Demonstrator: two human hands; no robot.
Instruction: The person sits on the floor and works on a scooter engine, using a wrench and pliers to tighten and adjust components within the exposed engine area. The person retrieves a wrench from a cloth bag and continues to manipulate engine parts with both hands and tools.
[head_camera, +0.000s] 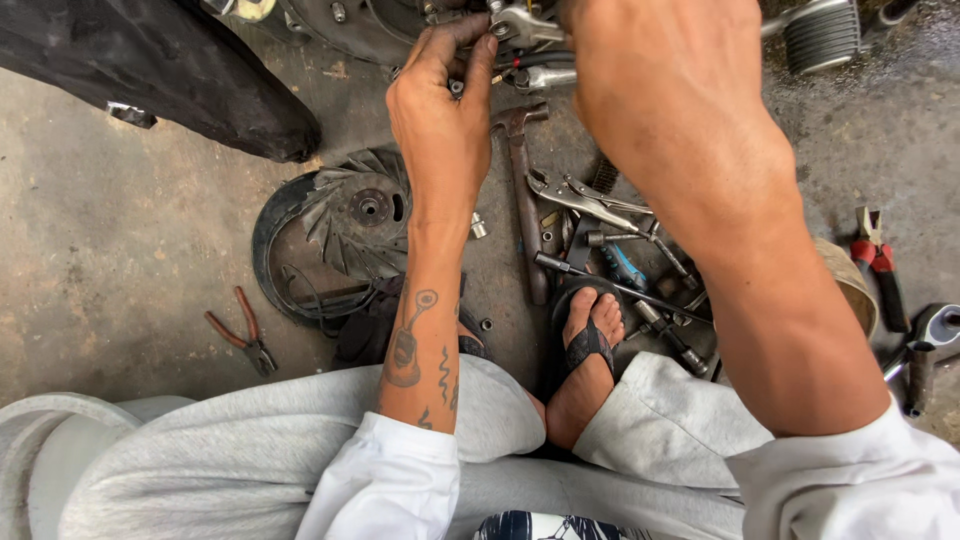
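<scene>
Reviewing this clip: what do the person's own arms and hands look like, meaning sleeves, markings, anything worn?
Both hands are bare, with no gloves, rings or watch in view. The left hand looks grimy at the fingers, and its forearm carries dark line tattoos above the wrist side of a white sleeve pushed up near the elbow. The right hand shows no markings; its sleeve is white too.

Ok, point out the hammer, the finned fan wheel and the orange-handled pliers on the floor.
hammer (521, 190), head view, on its rusty handle.
finned fan wheel (368, 208), head view, on its centre hub.
orange-handled pliers (243, 335), head view, between its two handles.
</scene>
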